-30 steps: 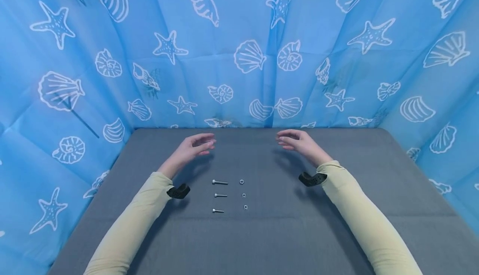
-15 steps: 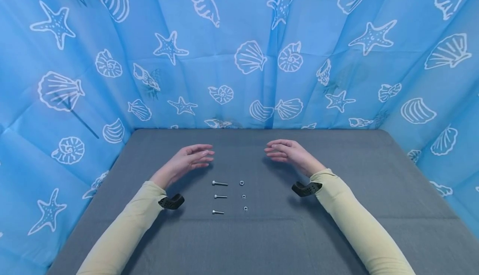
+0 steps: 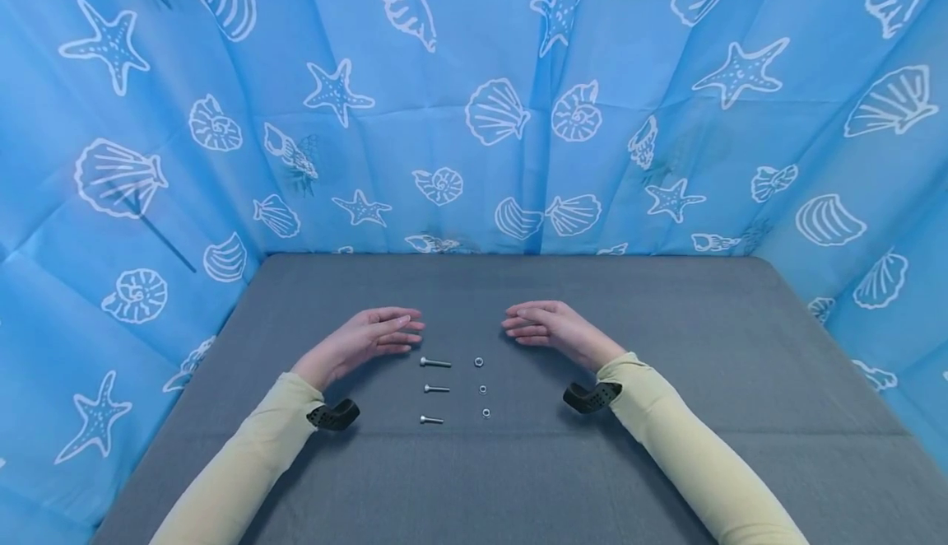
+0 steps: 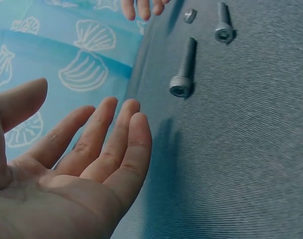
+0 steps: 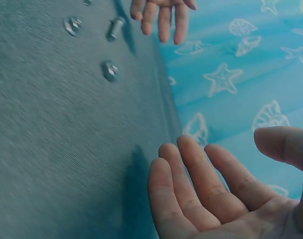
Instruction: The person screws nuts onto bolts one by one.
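Three socket-head bolts lie in a column on the grey table: the longest bolt (image 3: 435, 362) at the back, a middle bolt (image 3: 437, 389), and the shortest bolt (image 3: 432, 420) in front. To their right sit three hex nuts, a back nut (image 3: 478, 362), a middle nut (image 3: 483, 390) and a front nut (image 3: 485, 414). My left hand (image 3: 370, 337) hovers just behind and left of the longest bolt, palm inward, fingers relaxed and holding nothing. Behind and right of the back nut, my right hand (image 3: 551, 328) floats with loosely extended fingers, also holding nothing.
A grey cloth covers the table (image 3: 518, 479). Blue curtains (image 3: 474, 100) printed with shells and starfish rise along its back and sides. Black straps with camera mounts (image 3: 333, 415) sit at both wrists, below pale sleeves (image 3: 244, 454).
Both hands have come nearer to me and lower over the table, and the right hand has also moved left. The fingers have straightened a little. Bolts and nuts stay put.
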`<control>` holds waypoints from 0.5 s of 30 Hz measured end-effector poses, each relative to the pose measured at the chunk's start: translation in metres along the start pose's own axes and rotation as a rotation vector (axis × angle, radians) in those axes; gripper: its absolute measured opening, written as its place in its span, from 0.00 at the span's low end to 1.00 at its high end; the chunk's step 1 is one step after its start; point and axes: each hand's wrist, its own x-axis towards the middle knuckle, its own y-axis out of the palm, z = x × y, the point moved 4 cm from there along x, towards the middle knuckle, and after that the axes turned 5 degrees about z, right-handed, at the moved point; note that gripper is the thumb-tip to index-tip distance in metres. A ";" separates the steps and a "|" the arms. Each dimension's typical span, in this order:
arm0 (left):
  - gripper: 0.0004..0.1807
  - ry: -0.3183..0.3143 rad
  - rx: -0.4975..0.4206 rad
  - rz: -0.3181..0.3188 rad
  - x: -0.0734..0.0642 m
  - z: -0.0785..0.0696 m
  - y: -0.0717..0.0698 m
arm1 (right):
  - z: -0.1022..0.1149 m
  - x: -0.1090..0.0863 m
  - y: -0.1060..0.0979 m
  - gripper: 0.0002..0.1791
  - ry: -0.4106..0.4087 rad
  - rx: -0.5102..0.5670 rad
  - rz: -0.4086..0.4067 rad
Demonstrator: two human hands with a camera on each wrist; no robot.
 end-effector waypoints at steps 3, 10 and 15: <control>0.29 -0.011 0.011 0.020 -0.001 0.004 0.002 | -0.004 0.002 0.008 0.26 0.006 -0.009 0.031; 0.27 -0.019 0.079 0.025 0.001 0.010 0.006 | -0.010 0.007 0.021 0.27 -0.006 -0.022 0.095; 0.26 -0.020 0.149 0.005 0.003 0.012 0.009 | -0.012 0.010 0.028 0.25 -0.005 -0.059 0.082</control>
